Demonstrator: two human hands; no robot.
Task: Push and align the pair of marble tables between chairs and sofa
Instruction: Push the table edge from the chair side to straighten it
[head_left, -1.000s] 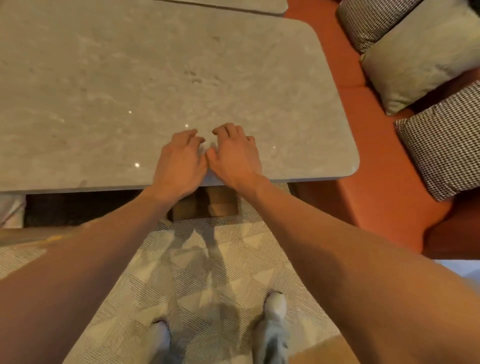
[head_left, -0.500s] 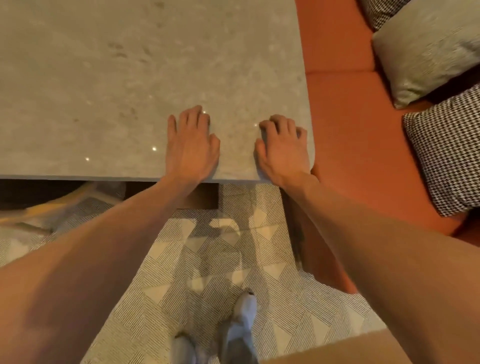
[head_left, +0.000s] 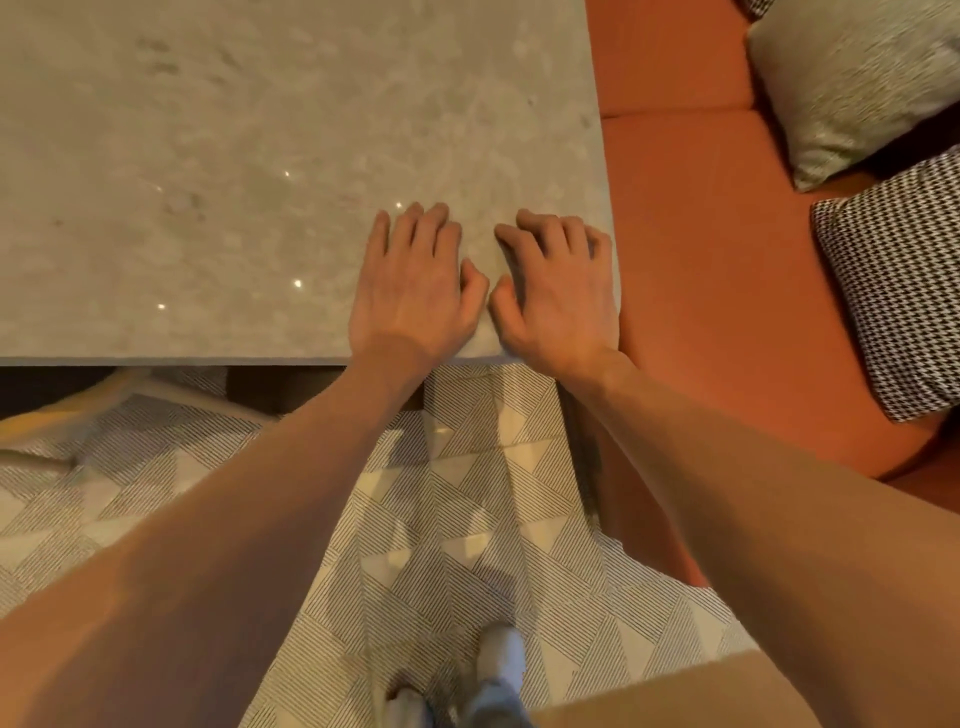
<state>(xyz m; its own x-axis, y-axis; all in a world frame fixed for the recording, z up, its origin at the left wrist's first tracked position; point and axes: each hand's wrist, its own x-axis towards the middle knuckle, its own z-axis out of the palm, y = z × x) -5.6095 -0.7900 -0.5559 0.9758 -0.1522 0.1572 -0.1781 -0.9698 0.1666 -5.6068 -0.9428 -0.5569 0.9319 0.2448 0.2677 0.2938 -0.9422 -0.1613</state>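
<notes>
A grey marble table (head_left: 249, 156) fills the upper left of the head view, its near edge running across the frame. My left hand (head_left: 413, 283) lies palm down on the top close to that edge, fingers slightly spread. My right hand (head_left: 558, 291) rests flat beside it at the table's near right corner, fingers a little curled. Neither hand holds anything. The orange sofa (head_left: 727, 270) runs along the table's right side, close against it. The second table is out of view.
On the sofa lie a beige cushion (head_left: 852, 78) and a houndstooth cushion (head_left: 898, 280). Below the table lies a patterned rug (head_left: 447, 545), with my white shoes (head_left: 498, 670) on it. A blurred pale chair leg (head_left: 78, 410) shows under the table at the left.
The table top sits further right against the sofa than a second ago. My hands, spread apart half a second ago, have come close together again near the right corner.
</notes>
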